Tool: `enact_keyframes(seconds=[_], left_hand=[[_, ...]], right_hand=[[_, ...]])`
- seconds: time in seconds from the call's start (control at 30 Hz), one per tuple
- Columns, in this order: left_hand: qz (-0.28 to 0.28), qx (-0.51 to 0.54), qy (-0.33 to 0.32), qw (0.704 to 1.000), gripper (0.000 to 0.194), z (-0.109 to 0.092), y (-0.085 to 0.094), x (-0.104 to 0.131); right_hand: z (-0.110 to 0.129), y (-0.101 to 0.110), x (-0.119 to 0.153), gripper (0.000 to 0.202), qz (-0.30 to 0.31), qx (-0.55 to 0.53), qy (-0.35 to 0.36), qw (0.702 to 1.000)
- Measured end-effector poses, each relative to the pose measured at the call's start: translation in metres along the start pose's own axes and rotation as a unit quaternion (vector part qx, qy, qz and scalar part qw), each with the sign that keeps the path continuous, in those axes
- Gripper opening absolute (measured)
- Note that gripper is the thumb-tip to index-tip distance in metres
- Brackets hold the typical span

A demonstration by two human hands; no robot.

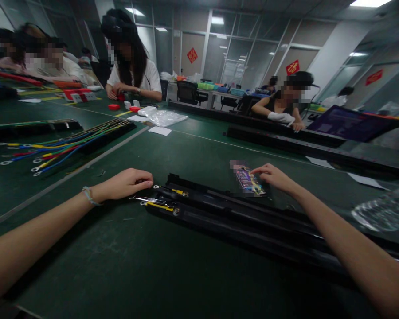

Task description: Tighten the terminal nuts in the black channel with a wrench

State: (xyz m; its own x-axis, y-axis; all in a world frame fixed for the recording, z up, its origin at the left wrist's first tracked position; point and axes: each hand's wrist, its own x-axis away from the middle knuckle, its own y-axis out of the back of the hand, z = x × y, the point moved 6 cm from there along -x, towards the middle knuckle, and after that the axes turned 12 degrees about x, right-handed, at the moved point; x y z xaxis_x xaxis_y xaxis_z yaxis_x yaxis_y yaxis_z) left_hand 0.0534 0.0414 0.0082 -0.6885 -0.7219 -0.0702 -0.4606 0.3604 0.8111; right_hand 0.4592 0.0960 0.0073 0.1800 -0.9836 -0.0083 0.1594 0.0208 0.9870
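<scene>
A smartphone (pixel 248 180) with a lit, colourful screen lies on the green table. The outstretched index finger of my right hand (pixel 273 176) is at its screen, the other fingers loosely bent and holding nothing. My left hand (pixel 134 181) rests on the table with curled fingers and nothing visible in them. Just beside its fingertips is a ring terminal (pixel 156 187) at the end of a long black rail (pixel 226 201). A second black rail (pixel 216 223) lies in front, with a yellow-sleeved lead (pixel 159 206) at its left end. My right forearm passes over both rails.
Several coloured cables with ring lugs (pixel 49 155) lie at the left. A plastic bag (pixel 168 117) and red blocks (pixel 113 106) are farther back. A clear ridged plastic piece (pixel 384 208) is at the right. Co-workers (pixel 142 73) sit across the table; more black rails (pixel 286 141) lie there.
</scene>
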Motion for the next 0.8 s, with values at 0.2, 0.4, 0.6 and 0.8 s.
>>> enact_keyframes(seconds=[0.2,0.4,0.6,0.8], left_hand=[[0.002,-0.004,-0.005,1.0,0.03,0.0,0.0,0.0],[0.014,-0.012,0.009,1.0,0.03,0.002,-0.001,0.0],[0.014,-0.015,0.007,1.0,0.03,0.0,-0.001,0.0],[0.014,-0.012,0.013,1.0,0.03,0.004,-0.001,-0.001]], right_hand=[[-0.007,-0.007,-0.004,0.045,0.009,-0.003,-0.019,1.0],[-0.004,-0.012,-0.001,0.06,0.06,-0.038,-0.002,0.997],[0.0,-0.01,0.008,0.082,0.098,-0.056,0.032,0.993],[-0.006,-0.013,0.002,0.071,0.082,-0.069,0.018,0.994]])
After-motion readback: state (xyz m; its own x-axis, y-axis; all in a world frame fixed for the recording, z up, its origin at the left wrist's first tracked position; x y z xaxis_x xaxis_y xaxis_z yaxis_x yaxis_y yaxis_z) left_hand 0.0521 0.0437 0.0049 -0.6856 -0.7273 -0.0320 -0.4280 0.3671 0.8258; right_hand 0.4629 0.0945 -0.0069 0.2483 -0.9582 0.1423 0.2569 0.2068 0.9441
